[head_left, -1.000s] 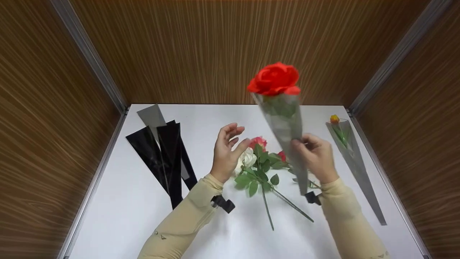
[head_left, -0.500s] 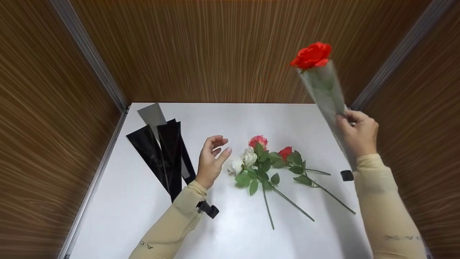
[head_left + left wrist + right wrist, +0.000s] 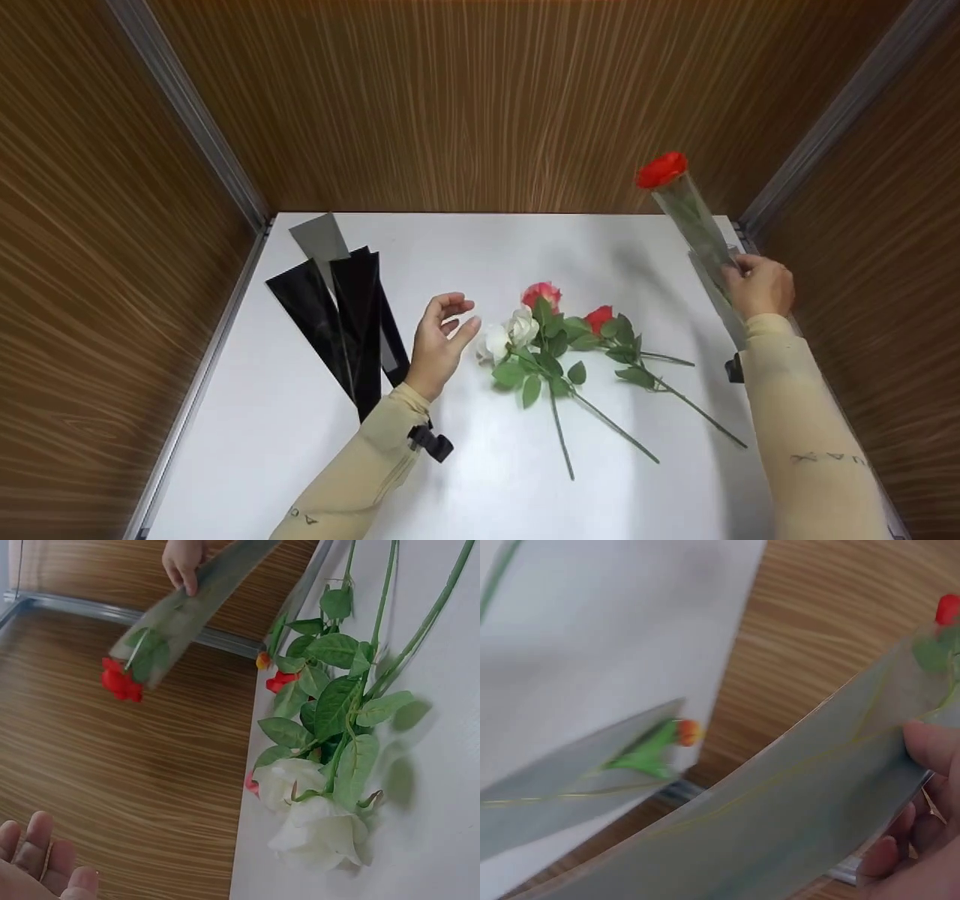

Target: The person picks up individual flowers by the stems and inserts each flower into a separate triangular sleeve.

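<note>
My right hand (image 3: 763, 289) pinches a red rose (image 3: 661, 169) in a translucent grey cone sleeve (image 3: 691, 214), raised over the table's right side with its bloom pointing up and left. In the right wrist view the thumb presses on the sleeve's face while the fingers curl behind it. Below it lies a second grey sleeve with an orange-yellow tulip (image 3: 688, 733); in the head view my hand and the rose's sleeve hide most of it. My left hand (image 3: 442, 345) hovers left of the white roses (image 3: 523, 327), fingers loosely bent, holding nothing.
A pink rose (image 3: 541, 295) and a red rose (image 3: 599, 319) lie mid-table with green stems towards the front right. Several black sleeves (image 3: 356, 300) and a grey one (image 3: 319, 236) overlap at the left. Wood-grain panels (image 3: 480, 105) enclose the white table (image 3: 247, 450).
My right hand has carried the sleeved rose rightward, up and then lower, over the tulip's sleeve. My left hand has drawn back left from the loose roses and then stayed nearly still.
</note>
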`<state>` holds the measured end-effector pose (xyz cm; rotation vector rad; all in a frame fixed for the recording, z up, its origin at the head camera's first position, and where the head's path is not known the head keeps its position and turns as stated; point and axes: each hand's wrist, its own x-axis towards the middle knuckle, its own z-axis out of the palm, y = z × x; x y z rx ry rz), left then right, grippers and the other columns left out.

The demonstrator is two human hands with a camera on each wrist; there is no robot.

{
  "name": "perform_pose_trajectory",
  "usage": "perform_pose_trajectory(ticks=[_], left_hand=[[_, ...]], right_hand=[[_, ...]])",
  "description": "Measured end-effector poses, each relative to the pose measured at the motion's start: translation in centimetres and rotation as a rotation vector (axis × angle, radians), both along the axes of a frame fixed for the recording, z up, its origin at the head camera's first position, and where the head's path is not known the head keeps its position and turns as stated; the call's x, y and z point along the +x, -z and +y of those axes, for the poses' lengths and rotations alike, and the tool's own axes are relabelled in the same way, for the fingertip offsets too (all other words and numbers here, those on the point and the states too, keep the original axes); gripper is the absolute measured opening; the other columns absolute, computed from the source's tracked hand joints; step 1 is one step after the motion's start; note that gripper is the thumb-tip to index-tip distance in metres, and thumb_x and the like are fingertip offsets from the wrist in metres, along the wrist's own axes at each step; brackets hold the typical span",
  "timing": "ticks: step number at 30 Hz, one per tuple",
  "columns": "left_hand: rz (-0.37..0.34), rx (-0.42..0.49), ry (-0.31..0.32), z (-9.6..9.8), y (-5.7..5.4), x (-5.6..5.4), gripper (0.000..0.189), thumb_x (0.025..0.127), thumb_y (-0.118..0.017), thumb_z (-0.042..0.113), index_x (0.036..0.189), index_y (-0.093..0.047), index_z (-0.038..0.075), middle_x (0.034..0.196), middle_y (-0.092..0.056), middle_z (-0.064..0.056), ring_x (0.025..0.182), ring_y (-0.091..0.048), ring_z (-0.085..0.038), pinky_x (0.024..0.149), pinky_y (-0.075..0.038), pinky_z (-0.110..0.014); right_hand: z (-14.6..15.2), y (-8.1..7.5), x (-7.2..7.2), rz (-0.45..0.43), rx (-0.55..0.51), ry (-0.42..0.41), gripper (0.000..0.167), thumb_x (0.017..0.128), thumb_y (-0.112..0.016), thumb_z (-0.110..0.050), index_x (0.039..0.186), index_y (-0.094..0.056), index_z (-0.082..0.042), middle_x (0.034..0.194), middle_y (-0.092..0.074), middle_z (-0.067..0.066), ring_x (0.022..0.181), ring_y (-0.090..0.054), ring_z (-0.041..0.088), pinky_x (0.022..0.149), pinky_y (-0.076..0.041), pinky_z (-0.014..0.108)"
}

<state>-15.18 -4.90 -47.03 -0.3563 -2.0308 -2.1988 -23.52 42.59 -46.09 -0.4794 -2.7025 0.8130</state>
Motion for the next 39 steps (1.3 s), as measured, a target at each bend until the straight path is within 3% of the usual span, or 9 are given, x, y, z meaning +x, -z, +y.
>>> perform_pose_trajectory(ticks=[9,16,22,29,39], left_hand=[[-0.039,-0.009,-0.01,-0.1,0.8,0.1,0.039,0.091,-0.065,0.004,0.124,-0.046,-0.008,0.121,-0.053,-0.03,0.117,-0.047,-0.039,0.098,-0.035,-0.046],[-0.048,-0.018,-0.015,0.0,1.0,0.1,0.037,0.09,-0.064,0.002,0.122,-0.048,-0.008,0.118,-0.056,-0.023,0.116,-0.048,-0.039,0.097,-0.037,-0.047],[-0.058,-0.012,-0.01,0.1,1.2,0.1,0.036,0.09,-0.064,0.001,0.121,-0.048,-0.008,0.119,-0.056,-0.026,0.116,-0.048,-0.04,0.096,-0.037,-0.046],[-0.082,0.001,0.002,0.1,1.7,0.2,0.037,0.091,-0.063,0.003,0.122,-0.048,-0.008,0.121,-0.053,-0.028,0.117,-0.047,-0.04,0.098,-0.035,-0.051],[-0.093,-0.004,-0.022,0.2,2.0,0.0,0.035,0.09,-0.064,0.001,0.121,-0.049,-0.008,0.118,-0.056,-0.024,0.116,-0.048,-0.04,0.097,-0.036,-0.05]], right_hand=[[1.9,4.2,-0.8,-0.119,0.098,0.021,0.032,0.096,-0.056,-0.019,0.118,-0.064,0.002,0.116,-0.061,0.028,0.107,-0.056,0.048,0.089,-0.042,0.059],[2.4,6.5,-1.1,-0.198,0.154,0.043,0.034,0.097,-0.053,-0.018,0.117,-0.063,0.007,0.113,-0.06,0.031,0.101,-0.055,0.048,0.088,-0.041,0.061],[2.0,7.5,-1.7,-0.221,0.148,0.056,0.032,0.097,-0.05,-0.016,0.114,-0.065,0.007,0.109,-0.06,0.033,0.093,-0.056,0.049,0.081,-0.042,0.061],[1.4,8.5,-2.2,-0.246,0.218,0.094,0.03,0.095,-0.046,-0.01,0.106,-0.064,0.01,0.1,-0.061,0.037,0.087,-0.059,0.052,0.071,-0.044,0.059],[1.0,9.2,-2.5,-0.298,0.264,0.095,0.027,0.095,-0.045,-0.007,0.108,-0.062,0.009,0.104,-0.061,0.035,0.095,-0.057,0.051,0.083,-0.041,0.06]])
